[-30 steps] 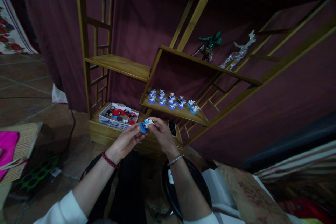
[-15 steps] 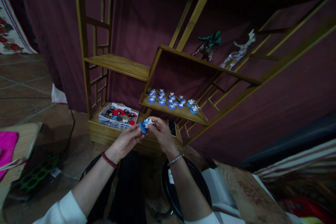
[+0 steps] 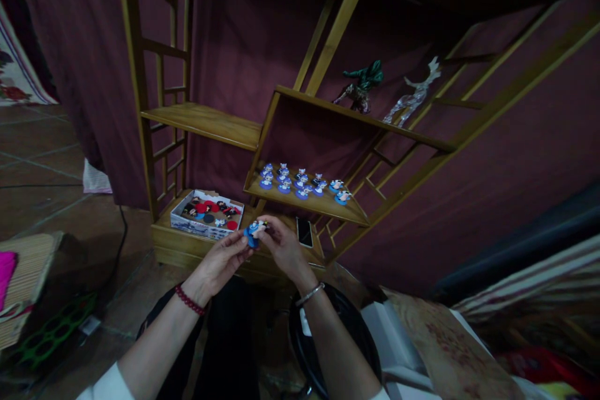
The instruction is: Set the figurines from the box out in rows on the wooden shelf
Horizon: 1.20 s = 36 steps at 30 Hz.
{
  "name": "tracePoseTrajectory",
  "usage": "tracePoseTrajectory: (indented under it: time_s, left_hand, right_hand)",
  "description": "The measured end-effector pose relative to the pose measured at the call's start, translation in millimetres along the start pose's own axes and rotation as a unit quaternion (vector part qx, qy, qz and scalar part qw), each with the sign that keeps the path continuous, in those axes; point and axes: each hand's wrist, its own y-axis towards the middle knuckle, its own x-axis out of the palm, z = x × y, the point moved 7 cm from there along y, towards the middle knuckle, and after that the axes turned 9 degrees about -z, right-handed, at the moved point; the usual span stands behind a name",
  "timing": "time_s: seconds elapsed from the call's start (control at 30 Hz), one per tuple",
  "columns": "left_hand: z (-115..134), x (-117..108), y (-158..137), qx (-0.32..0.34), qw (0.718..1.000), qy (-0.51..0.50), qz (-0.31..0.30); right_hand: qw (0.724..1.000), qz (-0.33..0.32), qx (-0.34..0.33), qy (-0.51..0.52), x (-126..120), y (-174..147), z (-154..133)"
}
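Head camera, with the small figurine (image 3: 253, 232) taken as the centre of the clock: it sits up between both hands, apart from every surface and tilted. Its long axis runs from 8 o'clock, where the blue base is, to 2 o'clock, where the pale upper body ends.

The left hand (image 3: 220, 265) comes in from 7 o'clock, its thumb and fingertips closed on the base. The right hand (image 3: 284, 247) comes in from 4 o'clock, thumb and forefinger pinching the pale upper part. Fingers under the figurine are hidden, so I cannot tell how they lie or which hand bears more of the weight.

Off at 2 o'clock, well apart from the fingers, a pair of blue-based figurines (image 3: 343, 197) stands upright at the right end of the shelf (image 3: 356, 214). Purple-based figurines (image 3: 267, 182) stand in rows on that shelf, around 1 o'clock. The right hand is the nearer one to the blue-based pair; the upper end of the held piece leans that way too, its base pointing away.

At 10 o'clock, nearer the left hand, is an open box (image 3: 193, 227) holding jumbled red and dark pieces, too small to make out singly. A phone (image 3: 304, 232) lies at 3 o'clock, beyond the right hand's fingers. Higher, near 1 o'clock, stands a green statuette (image 3: 363, 82).
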Motion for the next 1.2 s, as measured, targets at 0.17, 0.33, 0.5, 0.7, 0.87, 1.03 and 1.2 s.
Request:
tracePoseTrajectory:
  time_s: [0.17,0.33,0.5,0.7,0.87,1.03,1.2]
  left_hand:
    - [-11,-9,-3,-0.019,1.0,-0.015,0.015]
    - [-30,-22,-12,-0.057,0.998,-0.011,0.015]
    - [-50,-34,-22,-0.112,0.992,-0.043,0.041]
    - [-63,-33,-27,-0.165,0.98,-0.067,0.09]
    - [-70,-30,-25,-0.176,0.978,-0.052,0.096]
    - [-75,-30,-26,-0.173,0.979,-0.02,0.102]
    - [-73,-28,-27,-0.173,0.978,0.002,0.118]
  right_hand:
    - [0.987,-0.026,-0.006,-0.156,5,-5,-5]
    - [0.97,-0.083,-0.023,-0.227,20,-15,4]
    - [0.946,-0.148,-0.033,-0.286,32,-32,15]
    - [0.919,-0.186,-0.044,-0.345,30,-47,16]
    - [0.907,-0.18,-0.057,-0.377,25,-56,16]
    - [0.914,-0.121,-0.003,-0.387,23,-61,32]
    - [0.917,-0.126,-0.027,-0.377,31,-61,39]
